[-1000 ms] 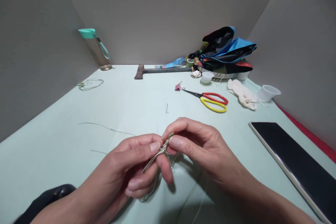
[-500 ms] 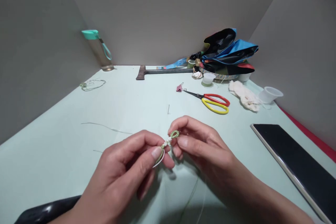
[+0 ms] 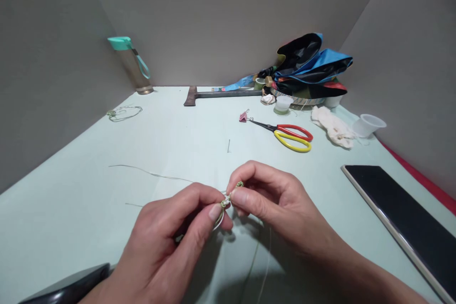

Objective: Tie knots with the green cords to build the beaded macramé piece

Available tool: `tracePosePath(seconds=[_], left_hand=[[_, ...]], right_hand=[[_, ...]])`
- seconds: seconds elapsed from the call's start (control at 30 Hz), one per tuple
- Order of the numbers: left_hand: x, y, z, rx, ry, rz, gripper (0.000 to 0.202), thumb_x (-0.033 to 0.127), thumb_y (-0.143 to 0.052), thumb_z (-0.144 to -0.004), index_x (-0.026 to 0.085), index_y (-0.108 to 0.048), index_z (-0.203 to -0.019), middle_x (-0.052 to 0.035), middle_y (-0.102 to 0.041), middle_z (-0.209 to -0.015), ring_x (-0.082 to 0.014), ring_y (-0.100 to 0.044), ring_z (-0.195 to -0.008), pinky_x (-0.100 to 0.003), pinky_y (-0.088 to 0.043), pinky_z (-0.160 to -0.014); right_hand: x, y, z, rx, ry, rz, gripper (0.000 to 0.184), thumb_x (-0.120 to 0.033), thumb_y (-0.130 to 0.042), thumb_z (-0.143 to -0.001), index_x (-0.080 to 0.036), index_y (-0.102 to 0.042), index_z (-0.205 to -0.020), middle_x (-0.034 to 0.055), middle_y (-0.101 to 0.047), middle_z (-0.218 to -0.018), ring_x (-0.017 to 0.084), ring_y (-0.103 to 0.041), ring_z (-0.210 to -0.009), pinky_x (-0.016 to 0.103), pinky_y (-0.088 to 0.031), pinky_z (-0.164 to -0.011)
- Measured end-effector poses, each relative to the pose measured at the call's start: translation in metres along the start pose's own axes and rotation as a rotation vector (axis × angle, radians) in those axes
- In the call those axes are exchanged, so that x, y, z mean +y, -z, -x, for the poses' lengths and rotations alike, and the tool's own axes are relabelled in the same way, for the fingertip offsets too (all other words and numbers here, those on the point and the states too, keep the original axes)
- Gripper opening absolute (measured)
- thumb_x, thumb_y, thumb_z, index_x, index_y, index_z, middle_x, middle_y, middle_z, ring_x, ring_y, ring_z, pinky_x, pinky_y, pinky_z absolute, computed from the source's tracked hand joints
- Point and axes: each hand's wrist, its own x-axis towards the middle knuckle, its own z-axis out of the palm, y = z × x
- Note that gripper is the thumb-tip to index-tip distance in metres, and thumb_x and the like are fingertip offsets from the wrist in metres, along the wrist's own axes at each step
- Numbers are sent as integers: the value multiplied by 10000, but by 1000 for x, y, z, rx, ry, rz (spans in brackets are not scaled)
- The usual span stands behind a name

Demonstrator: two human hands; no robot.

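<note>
Both the left hand (image 3: 166, 237) and right hand (image 3: 274, 204) pinch a soft, light knotted cord (image 3: 225, 202). Hold it by the knot.

Since half a second ago the hands have closed in on each other at lower centre. The green loop (image 3: 240, 184) of the knotted cord (image 3: 225, 202), which stood clear above the grip, is now mostly covered by the right hand (image 3: 274, 204), with just its tip showing at that hand's upper edge. The left hand (image 3: 167, 232) has turned inward, its thumb (image 3: 215, 212) now pressed against the cord, and the pale loop (image 3: 220, 222) below has narrowed to a thin arc beside that thumb.
</note>
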Motion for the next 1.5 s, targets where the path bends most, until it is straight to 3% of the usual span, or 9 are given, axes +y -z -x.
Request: tracePosePath(seconds=[0.23,0.57,0.73,0.97,1.1,1.2,1.33,1.5], left_hand=[[1,2,0,-24,27,-74,368,471,-778,-1007,285,-803,-691,-11,-680,-595,-185,-520,-524,-321,-339,-532],[1,1,2,-59,-1,-74,366,430,-740,-1015,288,-772,-679,14,-630,-571,-168,-470,-492,-317,-436,-594],[-2,0,1,-36,24,12,329,406,-744,-1026,300,-792,-718,7,-662,-591,-189,-554,-522,-315,-395,-538],[3,2,-5,46,-120,-98,213,320,-790,-998,374,-923,-841,-22,-780,-806,-245,-662,-747,-333,-471,-717],[2,3,-4,171,-222,-179,175,304,-849,-963,379,-933,-829,-51,-774,-976,-286,-693,-985,-342,-490,-849],[-4,4,-3,192,-316,-250,232,223,-755,-999,359,-898,-877,-33,-801,-1112,-280,-713,-1129,-342,-494,-941],[-8,5,-3,90,-383,-296,283,165,-625,-1054,346,-803,-929,45,-778,-993,-180,-716,-912,-270,-497,-801],[-3,4,-3,14,-266,-169,277,223,-631,-1072,340,-793,-880,83,-719,-756,-137,-633,-632,-247,-464,-626]], right_hand=[[0,-1,-1,49,3,28,171,-201,-843,-919,-223,-714,-809,-60,-685,-750,119,-636,-728,259,-529,-741],[6,-8,4,140,53,33,180,-218,-779,-959,-237,-705,-796,-59,-665,-715,124,-647,-697,247,-534,-670],[2,-8,2,77,31,-22,173,-194,-750,-976,-243,-700,-818,-62,-679,-720,126,-681,-708,248,-567,-701],[6,-4,6,120,67,40,162,-247,-783,-1017,-250,-746,-859,-65,-635,-754,118,-578,-733,249,-516,-750],[4,-3,4,112,75,82,169,-247,-752,-1017,-243,-713,-852,-65,-602,-760,123,-552,-731,263,-497,-735],[2,-1,2,95,101,122,163,-252,-741,-1025,-241,-695,-868,-65,-589,-783,124,-559,-749,261,-495,-732],[4,1,1,68,89,157,154,-278,-717,-1064,-241,-683,-918,-51,-632,-854,132,-592,-801,265,-503,-742],[4,0,2,45,88,188,168,-310,-689,-1088,-236,-680,-937,-35,-673,-904,148,-629,-881,281,-519,-805]])
